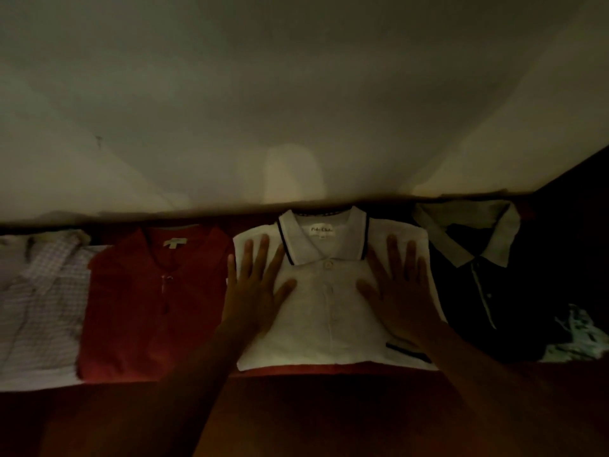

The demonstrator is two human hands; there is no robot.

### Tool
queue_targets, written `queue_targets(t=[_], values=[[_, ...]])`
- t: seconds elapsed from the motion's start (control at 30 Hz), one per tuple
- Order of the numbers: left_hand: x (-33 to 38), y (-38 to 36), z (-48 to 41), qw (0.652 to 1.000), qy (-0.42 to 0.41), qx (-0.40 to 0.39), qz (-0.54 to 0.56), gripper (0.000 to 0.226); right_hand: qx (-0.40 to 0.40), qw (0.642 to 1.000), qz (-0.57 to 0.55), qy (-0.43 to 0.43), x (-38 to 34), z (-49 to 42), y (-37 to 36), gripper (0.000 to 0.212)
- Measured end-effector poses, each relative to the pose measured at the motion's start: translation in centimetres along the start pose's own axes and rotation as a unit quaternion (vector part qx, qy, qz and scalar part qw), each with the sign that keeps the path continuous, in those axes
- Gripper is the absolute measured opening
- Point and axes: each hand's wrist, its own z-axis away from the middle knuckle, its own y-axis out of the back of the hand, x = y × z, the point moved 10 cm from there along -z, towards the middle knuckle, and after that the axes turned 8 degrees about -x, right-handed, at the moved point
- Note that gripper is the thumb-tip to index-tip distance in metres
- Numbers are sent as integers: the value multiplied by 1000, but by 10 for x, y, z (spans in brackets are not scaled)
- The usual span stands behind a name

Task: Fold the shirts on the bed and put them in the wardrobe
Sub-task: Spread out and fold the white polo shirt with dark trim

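Observation:
A folded white polo shirt [329,308] with a dark-trimmed collar lies in the middle of a row of folded shirts on a dark red surface [296,410]. My left hand [257,285] lies flat on its left half, fingers straight and spread. My right hand [398,285] lies flat on its right half in the same way. To the left lie a folded red polo [148,308] and a checked light shirt [43,308]. A dark polo with a pale collar [478,285] lies to the right.
A pale wall [296,94] rises directly behind the row of shirts. A crumpled light green patterned cloth [576,338] sits at the far right beside the dark polo. The scene is dim.

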Motion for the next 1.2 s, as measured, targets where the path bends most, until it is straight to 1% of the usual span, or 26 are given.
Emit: queue_targets(t=[0.1, 0.17, 0.2, 0.23, 0.27, 0.3, 0.33, 0.4, 0.43, 0.5, 0.57, 0.63, 0.7, 0.77, 0.83, 0.87, 0.93, 1.03, 1.1, 1.17, 1.2], values=[[2, 7, 0, 999, 4, -35, -26, 79, -76, 997, 9, -4, -3, 4, 2, 79], [5, 19, -1, 990, 3, -111, -86, 86, -157, 987, 24, 2, -3, 11, 5, 79], [6, 22, -2, 979, 1, -165, -122, 85, -200, 979, 28, 3, -4, 16, 9, 78], [8, 30, 1, 968, 4, -215, -132, 79, -244, 970, 16, 2, -5, 23, 16, 75], [10, 41, 8, 959, 16, -260, -110, 71, -281, 960, -13, -5, -6, 32, 26, 70], [14, 57, 16, 956, 29, -287, -59, 63, -304, 952, -45, -12, -8, 40, 42, 62], [18, 73, 27, 952, 41, -302, 19, 56, -308, 949, -68, -14, -12, 50, 62, 56], [37, 120, 51, 933, 33, -312, 174, 48, -286, 954, -92, 1, -23, 72, 121, 53], [46, 146, 65, 923, 17, -311, 225, 44, -265, 958, -104, 14, -30, 85, 155, 51], [57, 211, 88, 919, -15, -286, 271, 32, -211, 968, -136, 25, -39, 117, 229, 45], [61, 284, 110, 922, -29, -244, 300, 16, -152, 970, -186, 15, -43, 154, 298, 41], [65, 355, 133, 923, -47, -203, 324, 15, -107, 967, -228, 17, -50, 199, 358, 37], [79, 425, 163, 927, -77, -167, 328, 26, -77, 960, -270, 10, -57, 254, 406, 34], [96, 479, 200, 921, -121, -157, 335, 37, -45, 946, -322, -4, -67, 315, 439, 36], [115, 518, 239, 919, -166, -165, 317, 42, -10, 949, -314, -23, -74, 370, 460, 36], [123, 534, 255, 919, -188, -167, 304, 43, -8, 954, -297, -39, -77, 394, 464, 33], [137, 559, 285, 921, -222, -168, 273, 42, -14, 956, -284, -71, -84, 441, 468, 36], [168, 585, 327, 922, -276, -186, 198, 43, 30, 950, -287, -119, -90, 515, 479, 43], [198, 591, 359, 908, -322, -216, 159, 41, 58, 938, -309, -146, -96, 567, 479, 51], [234, 591, 394, 889, -363, -243, 138, 39, 87, 920, -336, -182, -96, 625, 468, 66], [253, 589, 414, 878, -386, -255, 122, 42, 110, 911, -342, -204, -95, 657, 460, 61]])
